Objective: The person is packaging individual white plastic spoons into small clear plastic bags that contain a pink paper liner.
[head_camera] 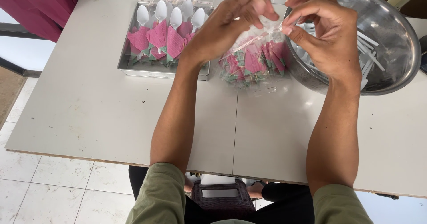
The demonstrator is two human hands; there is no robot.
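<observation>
My left hand (pixel 231 21) and my right hand (pixel 322 28) are raised over the back of the table, fingertips pinched on a small clear plastic sleeve (pixel 267 30) stretched between them. Directly below lies a heap of clear packets holding pink and green folded napkins (pixel 253 64). To the left, a metal tray (pixel 133 68) holds several white plastic spoons (pixel 175 17) wrapped in pink napkins. A large steel bowl (pixel 396 41) at the right contains loose white plastic cutlery.
The table (pixel 102 108) is pale grey with a seam down its middle. A dark red curtain (pixel 38 6) hangs at the back left. White floor tiles lie to the left, and a dark woven seat (pixel 220 197) shows under the front edge.
</observation>
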